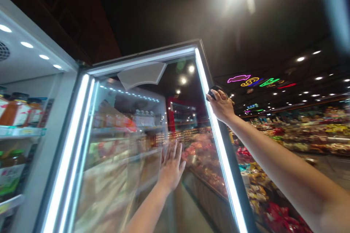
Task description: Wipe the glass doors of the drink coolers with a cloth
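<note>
A glass cooler door (147, 48) stands swung open in front of me, with bright light strips along its frame. My left hand (171, 167) is held up with its fingers stretched out, flat at the pane's inner side; whether the palm touches the glass is hard to tell. At the door's outer upright edge, my right hand (221, 103) has its fingers curled round a small black object (216, 89) pressed to the frame. What kind of thing it is stays mostly hidden under the fingers. A white curved sheet (142, 74) shows at the top of the pane.
The lit cooler (60, 91) on the left holds jars (19, 107) with dark lids on its shelves. Beyond the door, displays of packaged goods (284, 211) line the right side. Neon signs (251, 81) glow under the dark ceiling. Reflections and motion blur cover the glass.
</note>
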{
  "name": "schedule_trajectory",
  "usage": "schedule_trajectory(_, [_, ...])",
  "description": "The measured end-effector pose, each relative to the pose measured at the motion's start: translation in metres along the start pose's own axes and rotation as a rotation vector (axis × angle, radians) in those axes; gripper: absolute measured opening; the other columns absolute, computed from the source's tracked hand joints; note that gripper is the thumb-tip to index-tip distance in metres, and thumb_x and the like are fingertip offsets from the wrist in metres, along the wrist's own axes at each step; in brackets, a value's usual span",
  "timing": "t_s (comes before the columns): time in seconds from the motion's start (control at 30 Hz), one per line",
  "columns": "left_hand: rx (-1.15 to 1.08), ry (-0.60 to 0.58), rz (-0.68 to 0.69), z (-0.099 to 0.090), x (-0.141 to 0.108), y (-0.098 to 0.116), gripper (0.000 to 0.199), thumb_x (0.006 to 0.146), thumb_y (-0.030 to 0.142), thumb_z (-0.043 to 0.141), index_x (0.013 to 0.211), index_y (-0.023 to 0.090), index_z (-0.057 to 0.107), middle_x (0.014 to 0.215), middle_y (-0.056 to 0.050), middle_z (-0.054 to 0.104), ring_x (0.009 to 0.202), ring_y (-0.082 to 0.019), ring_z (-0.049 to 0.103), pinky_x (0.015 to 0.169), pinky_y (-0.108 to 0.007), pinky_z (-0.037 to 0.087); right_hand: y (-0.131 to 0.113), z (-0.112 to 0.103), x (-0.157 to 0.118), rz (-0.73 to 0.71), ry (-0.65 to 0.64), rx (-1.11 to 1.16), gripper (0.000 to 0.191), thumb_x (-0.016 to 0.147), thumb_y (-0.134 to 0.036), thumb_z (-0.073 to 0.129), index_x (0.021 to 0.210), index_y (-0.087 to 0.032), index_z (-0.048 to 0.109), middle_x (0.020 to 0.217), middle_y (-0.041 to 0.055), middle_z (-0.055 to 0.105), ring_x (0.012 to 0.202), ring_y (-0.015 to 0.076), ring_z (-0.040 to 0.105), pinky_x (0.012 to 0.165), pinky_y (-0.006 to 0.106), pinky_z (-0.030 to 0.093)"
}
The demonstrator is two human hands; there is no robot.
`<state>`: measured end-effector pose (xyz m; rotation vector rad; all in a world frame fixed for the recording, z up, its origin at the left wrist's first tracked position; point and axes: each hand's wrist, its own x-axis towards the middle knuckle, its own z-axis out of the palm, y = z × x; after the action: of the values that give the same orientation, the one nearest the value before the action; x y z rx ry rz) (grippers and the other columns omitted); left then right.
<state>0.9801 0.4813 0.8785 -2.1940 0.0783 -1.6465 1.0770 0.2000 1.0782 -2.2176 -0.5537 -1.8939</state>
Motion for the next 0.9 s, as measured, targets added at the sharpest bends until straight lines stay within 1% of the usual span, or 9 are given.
schedule_trajectory(0.1, [0.010, 0.044, 0.044, 0.016, 0.030, -0.015, 0.074, 0.101, 0.031, 0.046, 0.163, 0.027, 0.006, 0.166, -0.009, 0.030, 0.155, -0.027, 0.023, 0.124, -0.056, 0.026, 0.002, 0.023, 0.011, -0.060, 0.034, -0.033, 0.053, 0.098, -0.015, 0.035, 0.147, -0.029, 0.051, 0.162, 0.0119, 0.039, 0.145, 0.0357, 0.031, 0.095, 0.060, 0.046])
schedule_trajectory(0.2, [0.020, 0.082, 0.076, 0.032, 0.062, -0.024, 0.072, 0.100, 0.030, 0.047, 0.163, 0.025, 0.013, 0.165, -0.009, 0.033, 0.155, -0.027, 0.023, 0.125, -0.055, 0.026, 0.004, 0.036, 0.044, -0.206, 0.042, -0.043, 0.052, 0.096, -0.012, 0.036, 0.140, -0.029, 0.058, 0.156, 0.0125, 0.047, 0.143, 0.0344, 0.035, 0.099, 0.062, 0.043])
schedule_trajectory(0.3, [0.024, 0.102, 0.077, 0.047, 0.079, -0.026, 0.070, 0.100, 0.028, 0.046, 0.163, 0.025, 0.016, 0.165, -0.008, 0.032, 0.156, -0.026, 0.021, 0.126, -0.055, 0.024, -0.005, 0.042, 0.079, -0.110, 0.025, -0.003, 0.051, 0.097, -0.011, 0.034, 0.138, -0.025, 0.060, 0.155, 0.0142, 0.048, 0.144, 0.0356, 0.035, 0.100, 0.063, 0.042])
schedule_trajectory(0.37, [0.020, 0.105, 0.074, 0.056, 0.081, -0.028, 0.069, 0.101, 0.030, 0.045, 0.163, 0.025, 0.015, 0.167, -0.008, 0.030, 0.156, -0.026, 0.020, 0.126, -0.054, 0.024, -0.020, 0.049, 0.086, -0.063, 0.030, 0.026, 0.049, 0.099, -0.012, 0.033, 0.141, -0.020, 0.057, 0.152, 0.0182, 0.050, 0.144, 0.0375, 0.037, 0.102, 0.065, 0.040])
schedule_trajectory(0.53, [0.039, 0.137, 0.111, 0.076, 0.072, -0.050, 0.067, 0.101, 0.032, 0.046, 0.162, 0.026, 0.018, 0.166, -0.006, 0.030, 0.155, -0.026, 0.023, 0.127, -0.054, 0.020, -0.050, 0.083, 0.038, -0.382, -0.008, 0.091, 0.041, 0.099, -0.010, 0.038, 0.130, -0.022, 0.062, 0.143, 0.0114, 0.060, 0.122, 0.0230, 0.059, 0.097, 0.038, 0.049])
schedule_trajectory(0.63, [0.051, 0.174, 0.115, 0.088, 0.070, -0.067, 0.067, 0.101, 0.030, 0.046, 0.162, 0.026, 0.018, 0.166, -0.006, 0.031, 0.155, -0.026, 0.024, 0.127, -0.054, 0.019, -0.047, 0.105, 0.016, -0.444, -0.005, 0.131, 0.034, 0.097, -0.010, 0.043, 0.112, -0.022, 0.071, 0.137, 0.0087, 0.064, 0.117, 0.0215, 0.062, 0.091, 0.034, 0.051])
schedule_trajectory(0.7, [0.038, 0.183, 0.118, 0.095, 0.072, -0.074, 0.068, 0.101, 0.030, 0.046, 0.163, 0.027, 0.017, 0.165, -0.007, 0.032, 0.155, -0.027, 0.026, 0.127, -0.055, 0.019, -0.045, 0.115, 0.019, -0.342, 0.082, 0.207, 0.036, 0.096, -0.009, 0.042, 0.107, -0.023, 0.073, 0.132, 0.0073, 0.067, 0.118, 0.0223, 0.062, 0.092, 0.035, 0.051])
schedule_trajectory(0.83, [-0.011, 0.175, 0.132, 0.103, 0.073, -0.077, 0.069, 0.101, 0.030, 0.046, 0.163, 0.027, 0.014, 0.166, -0.008, 0.030, 0.154, -0.027, 0.027, 0.127, -0.056, 0.020, -0.065, 0.131, 0.039, 0.083, 0.286, 0.332, 0.050, 0.093, -0.005, 0.032, 0.119, -0.022, 0.071, 0.132, 0.0098, 0.066, 0.124, 0.0233, 0.058, 0.104, 0.041, 0.047])
schedule_trajectory(0.9, [-0.036, 0.164, 0.131, 0.104, 0.071, -0.078, 0.070, 0.101, 0.029, 0.046, 0.163, 0.028, 0.013, 0.166, -0.007, 0.029, 0.155, -0.028, 0.025, 0.126, -0.056, 0.021, -0.081, 0.139, 0.030, 0.048, 0.248, 0.324, 0.048, 0.096, -0.013, 0.034, 0.133, -0.019, 0.065, 0.143, 0.0121, 0.059, 0.136, 0.0259, 0.049, 0.114, 0.048, 0.038])
